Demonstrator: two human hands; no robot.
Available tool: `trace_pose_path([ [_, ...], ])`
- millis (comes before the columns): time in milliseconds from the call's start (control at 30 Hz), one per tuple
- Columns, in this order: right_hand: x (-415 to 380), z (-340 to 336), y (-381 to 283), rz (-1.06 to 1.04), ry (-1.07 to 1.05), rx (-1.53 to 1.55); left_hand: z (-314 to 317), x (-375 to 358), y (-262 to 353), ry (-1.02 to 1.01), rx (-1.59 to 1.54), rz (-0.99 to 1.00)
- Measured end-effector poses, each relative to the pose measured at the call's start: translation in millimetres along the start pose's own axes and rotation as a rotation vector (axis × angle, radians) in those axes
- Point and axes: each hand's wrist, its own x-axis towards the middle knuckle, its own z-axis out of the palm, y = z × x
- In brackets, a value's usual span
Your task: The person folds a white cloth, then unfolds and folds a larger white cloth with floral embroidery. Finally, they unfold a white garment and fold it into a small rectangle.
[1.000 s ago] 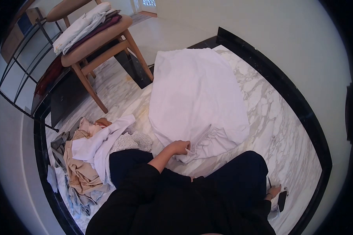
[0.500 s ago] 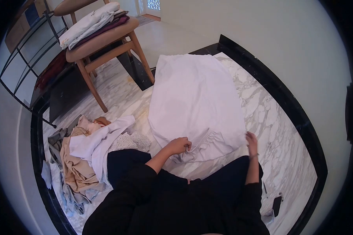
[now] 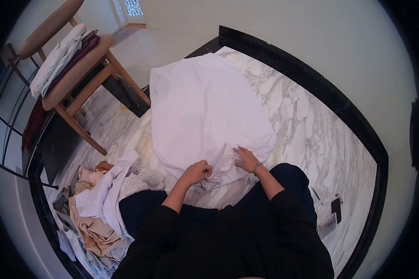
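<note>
A wide white garment with a gathered waistband, skirt-like in shape, (image 3: 204, 102) is spread on the marble floor in front of my legs. My left hand (image 3: 197, 172) is closed on the edge of its waistband near the bottom. Fingers spread, my right hand (image 3: 246, 159) lies on the gathered part just to the right. The cloth puckers and folds between the two hands. Its far end reaches away from me, lying mostly smooth.
To my left lies a heap of crumpled clothes (image 3: 95, 228), with white lace cloth (image 3: 142, 182) beside it. A wooden chair (image 3: 81, 95) bears folded clothes (image 3: 58, 60). A black phone-like object (image 3: 336, 210) rests on the floor at right. Black edging (image 3: 283, 53) borders the marble.
My right hand has moved left from the garment's right edge onto its gathered waistband. My left hand keeps its hold. The view has swung right.
</note>
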Motion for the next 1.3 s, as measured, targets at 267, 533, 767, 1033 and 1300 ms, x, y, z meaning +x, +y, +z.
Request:
trace_pose_path([
  [267,0,-12,-4,0.111,0.116,0.122,0,-1,0,-0.015,0.081,-0.038],
  [533,1,-9,12,0.214,0.102,0.149,2,-2,2,-0.035,0.031,-0.091],
  [767,-1,-28,-6,0.199,0.081,0.195,1,0,2,-0.028,-0.032,0.006],
  [1033,-5,-29,-56,-0.254,0.332,0.007,-1,-1,18,0.059,-0.013,0.085],
  [1300,-8,-15,-47,0.108,0.224,-0.273,-14,-4,35,0.077,-0.062,0.094],
])
